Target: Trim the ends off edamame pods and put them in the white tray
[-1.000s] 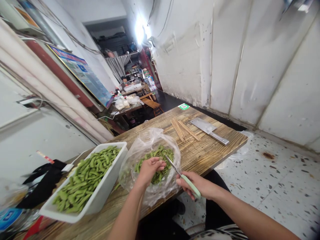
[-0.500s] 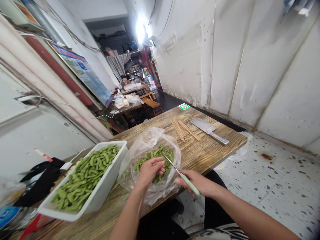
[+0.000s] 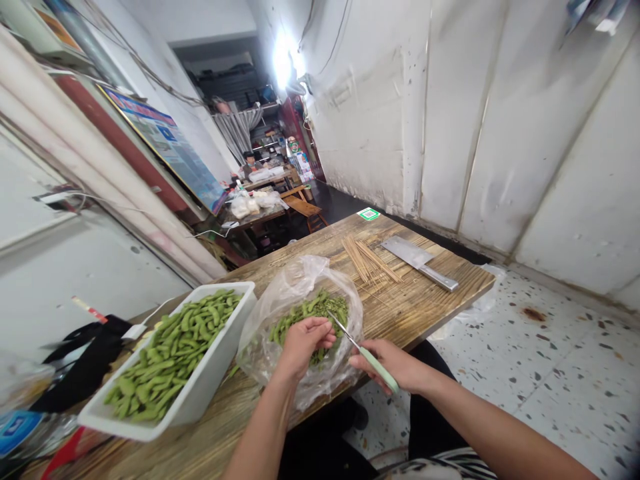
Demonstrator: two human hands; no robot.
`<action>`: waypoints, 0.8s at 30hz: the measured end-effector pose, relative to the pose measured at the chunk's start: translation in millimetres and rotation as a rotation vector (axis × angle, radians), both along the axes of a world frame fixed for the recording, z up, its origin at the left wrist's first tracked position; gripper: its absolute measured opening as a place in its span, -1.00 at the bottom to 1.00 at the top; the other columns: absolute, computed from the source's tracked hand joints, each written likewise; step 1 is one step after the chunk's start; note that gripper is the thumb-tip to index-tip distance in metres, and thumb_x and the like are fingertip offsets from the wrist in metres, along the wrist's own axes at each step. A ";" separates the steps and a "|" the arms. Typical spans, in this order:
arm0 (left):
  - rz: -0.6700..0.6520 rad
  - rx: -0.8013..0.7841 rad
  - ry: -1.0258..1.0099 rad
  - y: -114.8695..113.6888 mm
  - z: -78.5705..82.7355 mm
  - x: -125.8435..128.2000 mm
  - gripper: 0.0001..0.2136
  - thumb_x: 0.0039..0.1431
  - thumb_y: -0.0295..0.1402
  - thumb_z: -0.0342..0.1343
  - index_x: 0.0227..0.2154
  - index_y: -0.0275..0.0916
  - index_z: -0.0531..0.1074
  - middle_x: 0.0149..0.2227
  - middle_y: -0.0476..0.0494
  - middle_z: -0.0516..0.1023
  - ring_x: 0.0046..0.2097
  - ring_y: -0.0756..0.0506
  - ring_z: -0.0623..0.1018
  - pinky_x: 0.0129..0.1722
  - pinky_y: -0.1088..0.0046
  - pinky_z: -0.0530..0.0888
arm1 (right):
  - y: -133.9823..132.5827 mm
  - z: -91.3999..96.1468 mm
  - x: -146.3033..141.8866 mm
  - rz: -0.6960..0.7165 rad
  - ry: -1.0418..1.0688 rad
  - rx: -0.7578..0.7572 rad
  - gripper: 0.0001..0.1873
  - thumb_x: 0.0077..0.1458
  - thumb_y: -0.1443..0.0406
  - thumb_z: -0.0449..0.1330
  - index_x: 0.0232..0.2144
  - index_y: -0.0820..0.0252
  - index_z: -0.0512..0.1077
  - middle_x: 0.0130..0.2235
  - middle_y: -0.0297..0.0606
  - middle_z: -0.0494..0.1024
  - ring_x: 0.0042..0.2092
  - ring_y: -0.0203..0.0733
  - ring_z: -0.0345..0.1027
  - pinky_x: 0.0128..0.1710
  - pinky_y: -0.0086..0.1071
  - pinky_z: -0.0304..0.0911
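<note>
My right hand [image 3: 387, 363] grips a pair of scissors [image 3: 373, 367] by the light green handle. Their metal blades point up and left, the tips close to the fingertips of my left hand [image 3: 306, 343]. That hand is closed, its fingers curled in over the bag; anything small between them is hidden from me. Beneath both hands a clear plastic bag [image 3: 260, 313] lies spread open on the wooden table, with green edamame pods and trimmed bits [image 3: 320, 307] inside. To the left stands a white tub [image 3: 210, 373] heaped with edamame pods [image 3: 175, 350].
Beyond the bag lie a bunch of thin wooden skewers [image 3: 367, 260] and a cleaver [image 3: 419, 262] on the table [image 3: 400, 313]. A green-edged code card [image 3: 369, 213] sits at the far edge. Left of the tub are a black bag [image 3: 75, 367] and a plastic bottle [image 3: 30, 433].
My left hand has shifted very slightly to the right, nearer the scissor blades. The scissors, bag and tub stay about where they were.
</note>
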State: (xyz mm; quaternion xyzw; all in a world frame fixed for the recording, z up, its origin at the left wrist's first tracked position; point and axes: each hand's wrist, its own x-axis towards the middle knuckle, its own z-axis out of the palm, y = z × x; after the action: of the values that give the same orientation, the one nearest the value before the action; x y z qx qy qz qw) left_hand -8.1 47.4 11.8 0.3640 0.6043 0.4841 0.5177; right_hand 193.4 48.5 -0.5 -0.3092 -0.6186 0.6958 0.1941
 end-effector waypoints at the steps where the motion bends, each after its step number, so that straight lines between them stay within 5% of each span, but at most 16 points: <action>1: -0.015 -0.009 0.003 -0.1 0.4 -0.4 -0.67 -0.25 -0.23 0.34 -0.44 -0.36 0.47 -0.51 -0.14 0.55 -0.51 0.02 0.50 -0.47 0.52 0.43 | -0.4 -0.1 -0.4 -0.004 -0.006 -0.005 -0.51 -0.06 -0.10 0.19 -0.56 0.18 0.17 -0.71 -0.55 0.14 -0.73 -0.46 0.05 -0.77 -0.56 0.00; 8: -0.081 -0.010 0.064 -0.2 -0.6 -2.1 -0.75 -0.25 -0.31 0.35 -0.53 -0.35 0.45 -0.67 0.06 0.38 -0.64 0.14 0.29 -0.65 0.65 0.19 | -1.1 -6.6 -3.7 -0.061 0.020 -0.095 -0.51 -0.11 -0.08 0.22 -0.56 0.19 0.19 -0.72 -0.56 0.15 -0.76 -0.46 0.03 -0.81 -0.56 0.01; 14: 0.046 -0.022 -0.272 3.1 -2.3 4.3 -0.78 -0.24 -0.39 0.36 -0.55 -0.35 0.43 -0.56 -0.06 0.50 -0.51 0.08 0.47 -0.48 0.64 0.43 | -2.9 -7.0 -0.2 -0.012 0.137 -0.174 -0.52 -0.02 -0.10 0.14 -0.48 0.20 0.19 -0.57 -0.50 0.26 -0.67 -0.49 0.11 -0.74 -0.59 0.10; 24: 0.135 -0.024 -0.371 3.0 -3.1 12.9 -0.91 -0.04 -0.60 0.20 -0.59 -0.41 0.47 -0.56 -0.11 0.51 -0.50 0.08 0.51 -0.47 0.69 0.49 | -3.6 -4.5 -2.1 -0.013 0.095 -0.114 -0.54 -0.03 -0.05 0.19 -0.53 0.19 0.18 -0.63 -0.53 0.20 -0.71 -0.51 0.04 -0.80 -0.60 0.03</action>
State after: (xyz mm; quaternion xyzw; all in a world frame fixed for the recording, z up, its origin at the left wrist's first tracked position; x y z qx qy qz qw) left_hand 4.8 50.4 8.6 0.2213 0.5272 0.5692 0.5908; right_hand 191.3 44.8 -5.0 -0.2905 -0.5659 0.7426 0.2096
